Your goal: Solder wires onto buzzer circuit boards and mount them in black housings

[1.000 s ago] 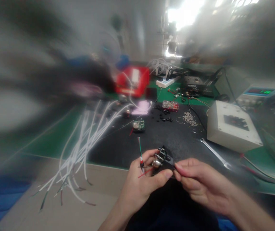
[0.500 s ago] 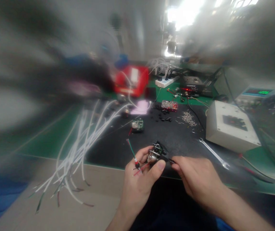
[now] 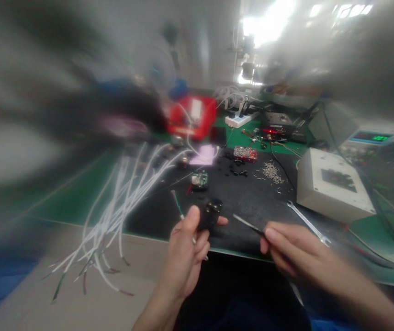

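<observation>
My left hand (image 3: 188, 253) is closed around a small black housing (image 3: 212, 214), its thumb against the near side and a fingertip showing beyond it. Thin coloured wires (image 3: 177, 204) stick out past the thumb on the left. In my right hand (image 3: 289, 241) a slim tool with a silvery shaft and dark grip (image 3: 248, 224) is pinched between thumb and fingers. Its tip points left towards the housing, with a gap between them. Beyond the hands, a small circuit board assembly (image 3: 199, 180) with a red wire lies on the black mat (image 3: 252, 200).
A wrench (image 3: 309, 223) and a white box (image 3: 334, 184) stand to the right. Loose screws (image 3: 272, 172) and a red tray (image 3: 245, 154) lie farther back. White cables (image 3: 110, 220) overhang the table edge at left. A red bin (image 3: 192, 117) and power strip (image 3: 241, 119) are behind.
My left hand has turned the housing over, so its black side shows instead of the circuit side. The right hand has drawn back to the right, exposing the tool's shaft.
</observation>
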### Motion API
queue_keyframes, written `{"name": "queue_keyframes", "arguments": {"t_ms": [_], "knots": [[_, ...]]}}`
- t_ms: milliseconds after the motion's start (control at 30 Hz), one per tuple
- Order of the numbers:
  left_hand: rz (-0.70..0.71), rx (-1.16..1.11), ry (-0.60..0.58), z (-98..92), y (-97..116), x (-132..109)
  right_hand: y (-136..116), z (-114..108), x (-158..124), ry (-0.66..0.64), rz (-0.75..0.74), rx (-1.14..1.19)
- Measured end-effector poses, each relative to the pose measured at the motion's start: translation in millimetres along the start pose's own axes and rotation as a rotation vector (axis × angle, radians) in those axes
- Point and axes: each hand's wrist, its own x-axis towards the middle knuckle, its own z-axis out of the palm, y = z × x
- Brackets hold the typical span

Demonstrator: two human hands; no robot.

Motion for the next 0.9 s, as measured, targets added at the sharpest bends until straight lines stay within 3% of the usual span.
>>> {"name": "queue_keyframes", "arguments": {"t_ms": [100,167,267,367,433,500,600,667,733,833,900], "knots": [[-0.102,-0.159,-0.026,-5.8,11.3,4.5,17.7,-15.7,8.8,0.361,0.048,-0.588],[-0.194,-0.23,-0.084,-9.2,15.2,5.5,37.2,-22.0,17.1,0.515,0.123,-0.927],[-0.289,-0.297,-0.162,-11.0,16.1,4.4,63.3,-26.6,27.2,0.574,0.114,-1.21],[-0.342,-0.328,-0.219,-8.8,14.7,1.3,69.8,-24.9,29.9,0.569,0.031,-1.325],[-0.359,-0.306,-0.251,-5.9,12.6,-1.7,60.9,-18.5,28.2,0.622,-0.062,-1.201],[-0.353,-0.249,-0.27,-2.2,8.5,-5.1,44.1,-8.0,25.8,0.616,-0.183,-0.847],[-0.317,-0.157,-0.27,2.6,-1.3,-9.8,15.4,10.4,25.3,0.338,-0.287,-0.209],[-0.289,-0.086,-0.293,3.7,-7.9,-11.9,2.6,19.9,27.7,0.132,-0.298,0.01],[-0.252,0.027,-0.36,2.8,-11.8,-13.0,-0.6,25.6,30.7,0.027,-0.283,0.132],[-0.116,0.26,-0.417,-0.2,-12.0,-15.0,10.0,28.0,33.1,0.096,-0.203,0.363],[0.037,0.421,-0.322,-0.8,-10.9,-17.6,19.8,26.7,32.6,0.262,-0.163,0.535]]}}
